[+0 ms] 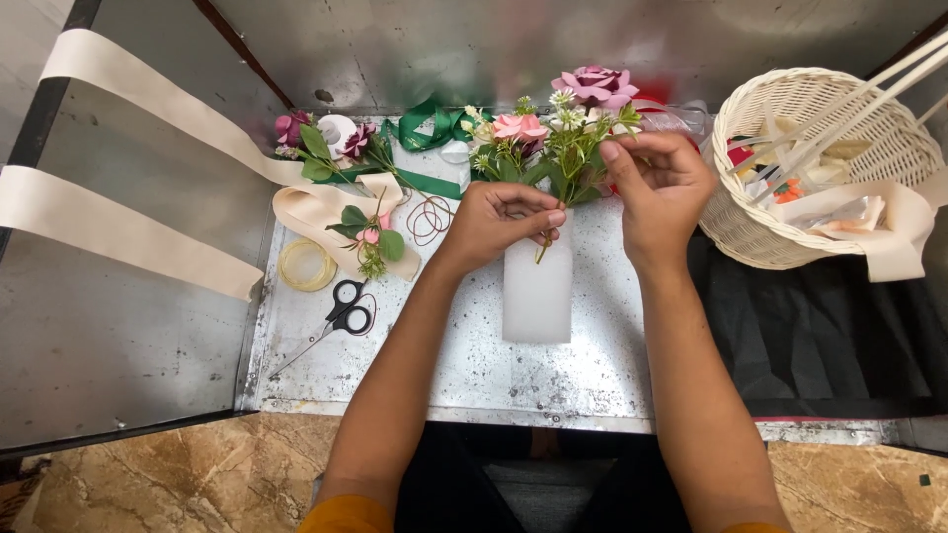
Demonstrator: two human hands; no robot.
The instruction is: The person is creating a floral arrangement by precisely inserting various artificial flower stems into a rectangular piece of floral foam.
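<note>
My left hand (pixel 502 222) grips the stems of a small bunch of artificial flowers (pixel 553 128): a mauve rose on top, a pink rose to its left, white sprigs and green leaves. My right hand (pixel 660 188) pinches the greenery on the bunch's right side with fingertips. Under both hands lies a white foam block (pixel 538 296) on the metal tabletop (pixel 444 365); stem ends hang just over its top edge.
Black-handled scissors (pixel 341 316), a coil of cord (pixel 306 265), loose flowers (pixel 326 148), green ribbon (pixel 430 128) and wide cream ribbon (pixel 148 99) lie to the left. A white wicker basket (pixel 790 178) with sticks and scraps stands at right, dark cloth (pixel 820 326) beneath it.
</note>
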